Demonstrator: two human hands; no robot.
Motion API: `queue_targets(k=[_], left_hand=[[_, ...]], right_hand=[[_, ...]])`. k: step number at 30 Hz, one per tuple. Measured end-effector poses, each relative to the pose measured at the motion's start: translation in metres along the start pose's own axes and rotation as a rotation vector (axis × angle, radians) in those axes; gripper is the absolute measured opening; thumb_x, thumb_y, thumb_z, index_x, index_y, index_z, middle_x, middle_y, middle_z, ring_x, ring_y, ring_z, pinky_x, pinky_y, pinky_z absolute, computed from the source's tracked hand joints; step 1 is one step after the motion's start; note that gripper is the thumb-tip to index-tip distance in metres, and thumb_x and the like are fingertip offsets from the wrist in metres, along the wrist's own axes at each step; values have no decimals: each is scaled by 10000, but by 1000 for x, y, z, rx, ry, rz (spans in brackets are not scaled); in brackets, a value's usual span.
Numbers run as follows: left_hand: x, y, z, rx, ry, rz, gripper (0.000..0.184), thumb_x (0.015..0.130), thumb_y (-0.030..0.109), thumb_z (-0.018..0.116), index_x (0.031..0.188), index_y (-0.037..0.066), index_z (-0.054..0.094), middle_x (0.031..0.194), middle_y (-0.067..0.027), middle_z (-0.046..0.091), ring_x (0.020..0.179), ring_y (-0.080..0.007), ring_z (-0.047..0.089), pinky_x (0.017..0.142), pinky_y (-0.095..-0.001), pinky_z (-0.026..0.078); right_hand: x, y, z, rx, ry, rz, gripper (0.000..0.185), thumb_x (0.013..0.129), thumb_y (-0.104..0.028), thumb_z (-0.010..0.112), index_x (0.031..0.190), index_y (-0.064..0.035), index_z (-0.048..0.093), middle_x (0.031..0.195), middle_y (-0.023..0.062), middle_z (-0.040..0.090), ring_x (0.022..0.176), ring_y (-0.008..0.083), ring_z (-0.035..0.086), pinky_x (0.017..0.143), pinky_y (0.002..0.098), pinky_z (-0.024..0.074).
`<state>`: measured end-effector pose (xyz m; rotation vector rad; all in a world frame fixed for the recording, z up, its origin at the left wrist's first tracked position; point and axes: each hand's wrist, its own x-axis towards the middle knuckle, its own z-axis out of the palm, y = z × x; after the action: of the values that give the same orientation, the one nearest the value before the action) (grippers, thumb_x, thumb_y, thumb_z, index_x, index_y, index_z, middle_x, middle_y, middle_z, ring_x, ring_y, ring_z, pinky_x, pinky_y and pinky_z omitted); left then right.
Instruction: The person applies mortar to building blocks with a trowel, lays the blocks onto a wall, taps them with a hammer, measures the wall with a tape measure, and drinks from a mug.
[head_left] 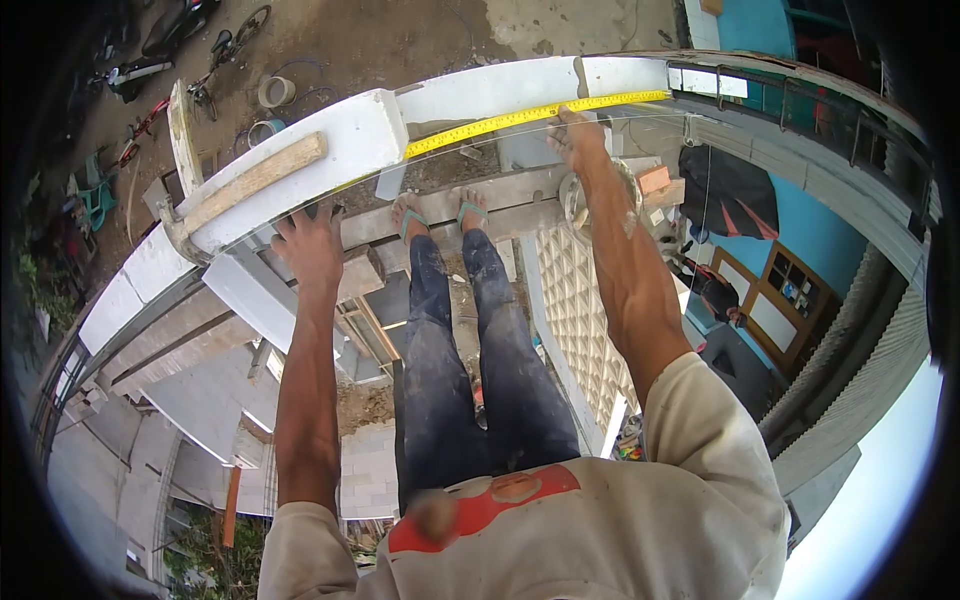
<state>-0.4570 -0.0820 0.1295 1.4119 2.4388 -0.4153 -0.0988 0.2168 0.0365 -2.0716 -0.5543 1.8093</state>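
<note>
A yellow tape measure (480, 128) is stretched along a row of white blocks, its blade running left towards my left hand. My right hand (580, 140) pinches the blade's edge near the joint between two blocks. At the near edge of a thicker white block (370, 130), my left hand (312, 248) has its fingers curled around a dark object that looks like the tape's case, mostly hidden. A thin string (520, 130) runs close beside the blade. On the left, a hammer-like tool (180, 235) hangs at the block's edge beside a wooden batten (255, 180).
My sandalled feet (440, 215) stand on wooden planks (525, 185) high above the ground. A round bucket (575, 200) and an orange brick (653, 180) sit right of them. Steel rebar (830, 115) sticks out at the right. Open drops lie around the planks.
</note>
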Motion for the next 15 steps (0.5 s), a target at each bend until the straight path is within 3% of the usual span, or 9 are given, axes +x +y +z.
queue_targets(k=[1, 6, 8, 12, 15], left_hand=[[-1, 2, -4, -1, 33, 4, 374, 1013, 404, 632, 1360, 279, 692, 1402, -162, 537, 1246, -430, 514, 979, -647, 424], [0, 0, 3, -9, 44, -28, 366, 1006, 414, 639, 1334, 267, 707, 1389, -160, 547, 1250, -433, 517, 1001, -663, 417], [-1, -1, -2, -77, -30, -39, 405, 976, 400, 679, 1362, 276, 687, 1395, -153, 542, 1272, -433, 504, 1028, -659, 406], [-40, -24, -6, -250, -62, -2, 653, 893, 357, 774, 1503, 341, 540, 1406, -138, 528, 1324, -409, 482, 1071, -640, 383], [-101, -48, 2, -507, -197, -41, 727, 848, 315, 816, 1509, 318, 513, 1385, -126, 537, 1318, -390, 489, 1087, -614, 382]], right_hand=[[0, 1, 0, -8, 7, -3, 161, 1070, -264, 617, 1144, -126, 654, 947, 28, 694, 792, 155, 656, 737, 367, 593], [-6, -1, 1, -4, -15, -15, 199, 1087, -275, 578, 1179, -105, 623, 970, 35, 688, 789, 153, 651, 735, 365, 590], [-10, -1, -1, 32, -38, -59, 171, 1081, -269, 596, 1136, -110, 629, 956, 32, 682, 794, 160, 648, 732, 362, 574], [-14, 5, -10, 59, -187, -124, 163, 1054, -278, 659, 1115, -128, 650, 976, 13, 666, 815, 151, 640, 711, 331, 561], [-42, 23, -9, 17, -296, -143, 135, 1053, -282, 664, 1093, -153, 653, 973, -13, 651, 831, 127, 624, 704, 312, 556]])
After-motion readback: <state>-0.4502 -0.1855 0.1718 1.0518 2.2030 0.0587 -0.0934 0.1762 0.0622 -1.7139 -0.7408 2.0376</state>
